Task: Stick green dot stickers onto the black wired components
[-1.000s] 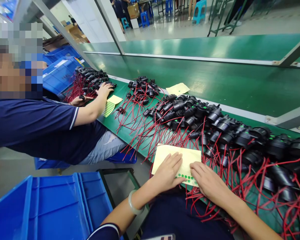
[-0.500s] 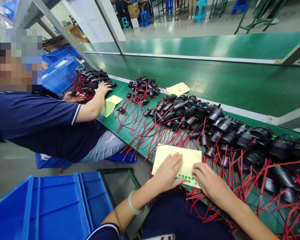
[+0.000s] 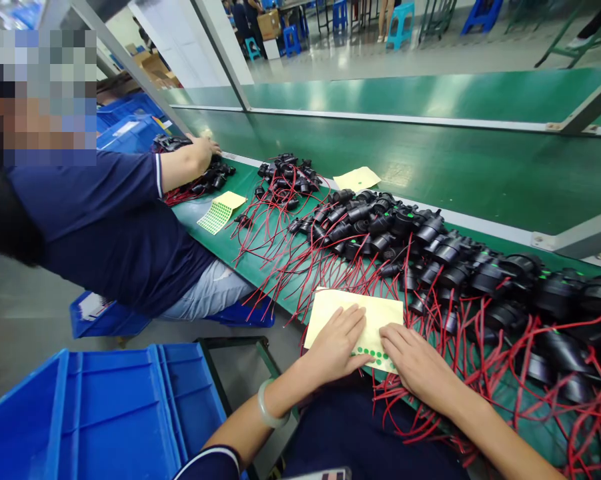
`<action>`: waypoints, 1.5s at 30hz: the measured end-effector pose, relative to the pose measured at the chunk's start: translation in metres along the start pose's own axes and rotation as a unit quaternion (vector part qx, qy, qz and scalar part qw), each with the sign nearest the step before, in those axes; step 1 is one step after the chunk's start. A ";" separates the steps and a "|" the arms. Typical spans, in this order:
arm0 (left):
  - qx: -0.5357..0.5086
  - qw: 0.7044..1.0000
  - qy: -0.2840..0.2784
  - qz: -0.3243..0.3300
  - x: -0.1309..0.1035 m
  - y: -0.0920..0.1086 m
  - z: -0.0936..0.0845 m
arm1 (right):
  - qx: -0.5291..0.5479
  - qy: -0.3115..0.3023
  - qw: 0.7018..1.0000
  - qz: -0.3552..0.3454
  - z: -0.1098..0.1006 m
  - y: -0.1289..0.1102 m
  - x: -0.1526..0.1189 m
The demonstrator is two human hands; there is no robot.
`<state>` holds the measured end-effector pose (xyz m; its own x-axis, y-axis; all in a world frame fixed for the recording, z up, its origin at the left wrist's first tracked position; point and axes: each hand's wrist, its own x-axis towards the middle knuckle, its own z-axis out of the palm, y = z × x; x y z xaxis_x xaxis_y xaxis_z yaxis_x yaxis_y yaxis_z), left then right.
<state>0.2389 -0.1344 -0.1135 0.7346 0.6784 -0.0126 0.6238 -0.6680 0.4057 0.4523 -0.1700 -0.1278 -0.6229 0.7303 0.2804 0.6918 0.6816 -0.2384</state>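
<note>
A pale yellow sheet of green dot stickers (image 3: 383, 313) lies at the table's front edge, over red wires. My left hand (image 3: 337, 343) rests flat on it, fingers stretched out, thumb beside the few green dots. At the sheet's right side, my right hand (image 3: 413, 357) has its fingers together and bent down onto the paper by the dots. Its thumb and whatever its fingertips pinch are hidden. Behind and to the right is a long heap of black motor-like parts (image 3: 450, 250) with red wires (image 3: 480, 353); some carry green dots.
A co-worker (image 3: 115, 227) on the left reaches into another heap of black parts (image 3: 215, 177). A second sticker sheet (image 3: 220, 212) and a yellow paper (image 3: 357, 178) lie on the green table (image 3: 270, 273). Blue crates (image 3: 115, 400) stand at lower left; metal posts (image 3: 585, 233) rise beyond.
My right hand has slid slightly left over the sheet. My left hand stays put. The co-worker has leaned and reached farther across their heap.
</note>
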 end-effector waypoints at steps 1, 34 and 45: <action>0.000 1.000 0.000 0.000 0.000 0.000 0.000 | 0.004 0.003 1.000 0.001 0.000 0.000 0.000; -0.032 0.999 -0.003 0.017 -0.004 0.006 0.008 | -0.007 0.002 0.995 0.096 0.005 -0.011 -0.004; -0.037 0.999 0.005 0.014 -0.006 0.007 0.008 | -0.002 0.037 0.998 0.052 0.018 -0.001 -0.009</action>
<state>0.2415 -0.1459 -0.1181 0.7485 0.6631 0.0079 0.5816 -0.6621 0.4726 0.4501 -0.1764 -0.1467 -0.5190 0.7919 0.3219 0.7529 0.6018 -0.2666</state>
